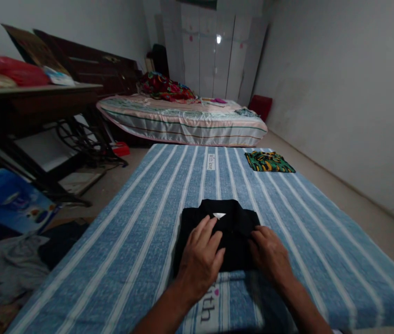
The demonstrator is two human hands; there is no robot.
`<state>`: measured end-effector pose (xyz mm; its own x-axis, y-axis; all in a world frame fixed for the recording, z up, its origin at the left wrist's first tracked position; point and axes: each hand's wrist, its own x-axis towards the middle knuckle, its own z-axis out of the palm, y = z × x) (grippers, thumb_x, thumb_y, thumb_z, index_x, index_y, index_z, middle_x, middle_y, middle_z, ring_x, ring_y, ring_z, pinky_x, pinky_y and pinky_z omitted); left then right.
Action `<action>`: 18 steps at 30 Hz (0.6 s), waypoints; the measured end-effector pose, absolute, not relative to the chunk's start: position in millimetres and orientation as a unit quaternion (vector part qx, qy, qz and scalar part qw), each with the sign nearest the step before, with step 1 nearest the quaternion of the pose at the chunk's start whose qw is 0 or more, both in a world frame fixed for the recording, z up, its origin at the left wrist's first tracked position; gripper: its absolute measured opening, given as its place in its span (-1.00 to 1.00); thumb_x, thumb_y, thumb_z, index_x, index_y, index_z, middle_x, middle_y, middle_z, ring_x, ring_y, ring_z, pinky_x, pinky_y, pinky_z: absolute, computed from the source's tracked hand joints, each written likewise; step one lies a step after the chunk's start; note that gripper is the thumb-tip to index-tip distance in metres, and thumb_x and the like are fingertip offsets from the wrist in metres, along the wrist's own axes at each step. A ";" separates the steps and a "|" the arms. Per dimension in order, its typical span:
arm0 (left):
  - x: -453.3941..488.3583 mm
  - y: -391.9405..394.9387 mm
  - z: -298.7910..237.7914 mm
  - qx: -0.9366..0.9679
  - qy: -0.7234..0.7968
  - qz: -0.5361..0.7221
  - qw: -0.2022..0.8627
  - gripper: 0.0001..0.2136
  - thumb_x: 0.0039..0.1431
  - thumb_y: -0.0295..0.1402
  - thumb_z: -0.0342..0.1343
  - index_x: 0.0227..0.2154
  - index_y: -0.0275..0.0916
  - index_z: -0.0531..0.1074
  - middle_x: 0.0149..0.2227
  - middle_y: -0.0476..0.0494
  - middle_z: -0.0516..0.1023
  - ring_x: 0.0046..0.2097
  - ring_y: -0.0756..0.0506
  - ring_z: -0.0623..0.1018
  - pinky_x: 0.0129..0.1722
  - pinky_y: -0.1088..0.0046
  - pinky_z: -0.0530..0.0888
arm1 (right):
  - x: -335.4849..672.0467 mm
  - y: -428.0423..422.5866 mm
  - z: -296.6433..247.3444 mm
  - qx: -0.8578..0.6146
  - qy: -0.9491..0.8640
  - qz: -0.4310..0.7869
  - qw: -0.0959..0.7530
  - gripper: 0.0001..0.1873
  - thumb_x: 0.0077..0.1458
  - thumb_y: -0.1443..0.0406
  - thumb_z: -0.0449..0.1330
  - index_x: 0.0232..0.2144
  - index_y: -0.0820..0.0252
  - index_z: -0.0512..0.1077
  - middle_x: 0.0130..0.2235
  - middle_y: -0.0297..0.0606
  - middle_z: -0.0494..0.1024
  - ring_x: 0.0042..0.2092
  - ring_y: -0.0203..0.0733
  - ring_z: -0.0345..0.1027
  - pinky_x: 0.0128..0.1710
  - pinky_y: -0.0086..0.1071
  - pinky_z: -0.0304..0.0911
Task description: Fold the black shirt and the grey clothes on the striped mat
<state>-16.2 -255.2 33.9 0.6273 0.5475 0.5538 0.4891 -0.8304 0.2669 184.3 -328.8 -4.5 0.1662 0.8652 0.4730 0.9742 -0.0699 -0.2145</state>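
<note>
A folded black collared shirt (233,222) with a small white neck label lies on a blue and white striped sheet (141,241). My left hand (201,257) rests flat on the shirt's left half, fingers stretched out and slightly apart. My right hand (269,254) sits at the shirt's right edge with its fingers curled onto the cloth there. Whether it pinches the fabric or only presses it is unclear.
A folded green and yellow patterned cloth (269,161) lies at the sheet's far right. Beyond is a mattress (183,121) with colourful clothes, white wardrobes (214,55) behind. A dark table (33,99) stands on the left, with a blue box (9,199) and clothes on the floor.
</note>
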 end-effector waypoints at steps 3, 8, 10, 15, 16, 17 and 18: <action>-5.6 -249.7 31.0 0.900 0.293 0.319 0.049 -0.73 0.11 -0.50 -0.01 -0.11 -0.29 0.38 0.15 -0.33 0.31 0.24 -0.28 0.21 0.14 0.03 0.32 | 183.0 -318.4 -0.3 -0.701 -0.658 -0.132 0.243 -0.78 0.15 0.41 0.00 -0.45 0.18 0.40 -0.21 -0.14 0.46 -0.13 -0.12 0.30 -0.12 -0.29 0.23; 3.6 -236.1 32.8 0.900 0.301 0.309 0.060 -0.78 0.10 -0.50 0.03 -0.17 -0.28 0.39 0.11 -0.33 0.36 0.22 -0.29 0.25 0.11 0.01 0.33 | 172.2 -306.6 8.4 -0.664 -0.691 -0.147 0.246 -0.78 0.13 0.44 -0.01 -0.46 0.20 0.39 -0.25 -0.14 0.45 -0.13 -0.11 0.27 -0.10 -0.27 0.20; 4.8 -233.7 33.8 0.899 0.304 0.308 0.068 -0.82 0.09 -0.49 0.05 -0.22 -0.27 0.40 0.10 -0.33 0.38 0.21 -0.29 0.25 0.11 0.00 0.32 | 166.6 -305.1 11.1 -0.660 -0.697 -0.147 0.239 -0.78 0.13 0.43 -0.01 -0.47 0.19 0.38 -0.27 -0.14 0.44 -0.14 -0.10 0.26 -0.12 -0.26 0.20; 3.4 -231.1 31.1 0.896 0.296 0.318 0.095 -0.95 0.08 -0.50 0.06 -0.38 -0.27 0.38 0.05 -0.34 0.43 0.20 -0.28 0.28 0.12 0.01 0.31 | 160.5 -305.5 10.2 -0.669 -0.695 -0.137 0.225 -0.79 0.12 0.43 -0.01 -0.46 0.20 0.38 -0.30 -0.14 0.42 -0.18 -0.10 0.26 -0.18 -0.28 0.17; 3.0 -230.5 30.0 0.897 0.290 0.320 0.100 -0.95 0.07 -0.51 0.06 -0.39 -0.27 0.38 0.04 -0.33 0.43 0.19 -0.28 0.29 0.11 0.02 0.32 | 160.4 -305.5 9.0 -0.671 -0.693 -0.132 0.228 -0.80 0.11 0.43 -0.01 -0.45 0.19 0.38 -0.31 -0.15 0.43 -0.21 -0.12 0.26 -0.20 -0.30 0.16; 2.7 -230.0 29.1 0.897 0.285 0.321 0.104 -0.95 0.07 -0.51 0.06 -0.39 -0.27 0.38 0.03 -0.33 0.44 0.19 -0.27 0.30 0.11 0.03 0.33 | 160.3 -305.3 7.7 -0.673 -0.691 -0.128 0.232 -0.82 0.11 0.42 -0.01 -0.43 0.19 0.38 -0.31 -0.17 0.43 -0.24 -0.14 0.26 -0.23 -0.31 0.16; 2.7 -229.4 28.2 0.897 0.282 0.322 0.109 -0.95 0.07 -0.51 0.06 -0.39 -0.27 0.38 0.02 -0.33 0.45 0.19 -0.27 0.30 0.11 0.03 0.33 | 160.2 -304.7 6.5 -0.675 -0.687 -0.125 0.236 -0.83 0.11 0.41 0.00 -0.41 0.19 0.38 -0.32 -0.19 0.44 -0.27 -0.15 0.27 -0.25 -0.33 0.15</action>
